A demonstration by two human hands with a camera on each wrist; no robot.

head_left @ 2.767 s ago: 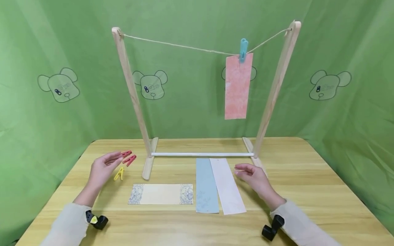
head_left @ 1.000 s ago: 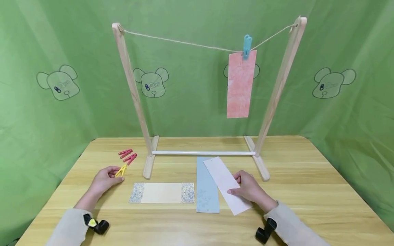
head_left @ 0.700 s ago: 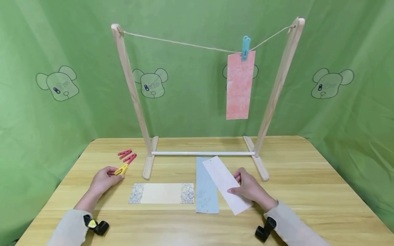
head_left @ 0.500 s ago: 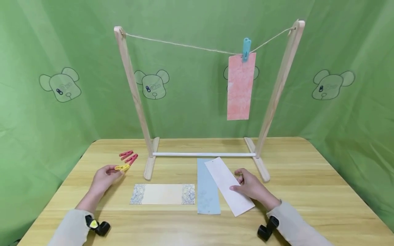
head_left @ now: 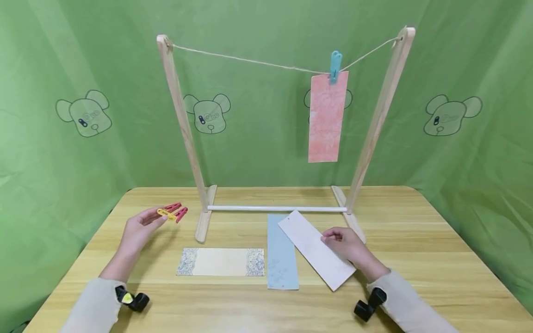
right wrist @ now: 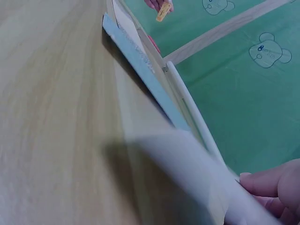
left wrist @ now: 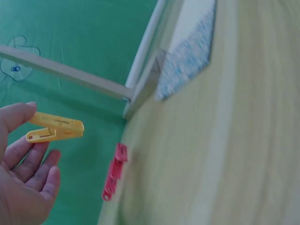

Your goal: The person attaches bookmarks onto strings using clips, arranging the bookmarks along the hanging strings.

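My left hand [head_left: 139,226] pinches a yellow clothespin [left wrist: 56,129] between thumb and fingertips, raised off the table beside two red clothespins [head_left: 181,214]. In the head view the yellow clothespin overlaps the red ones. On the other side, my right hand [head_left: 347,245] pinches a pale pinkish-white paper strip [head_left: 310,243] by its long right edge. That strip slants, its upper left end overlapping a light blue strip [head_left: 281,266]; its near part is tipped up from the table in the right wrist view. A cream strip with blue patterned ends [head_left: 220,262] lies flat to the left.
A wooden stand [head_left: 185,125] with a string [head_left: 250,60] between its posts rises at the back. From the string hangs a pink strip [head_left: 326,122], held by a blue clothespin [head_left: 335,67]. A white bar [head_left: 276,208] joins the stand's feet, just behind the strips.
My left hand has moved from the red clothespins to the yellow one, turned it and lifted it. My right hand has taken the whitish strip and swung its near end rightward.
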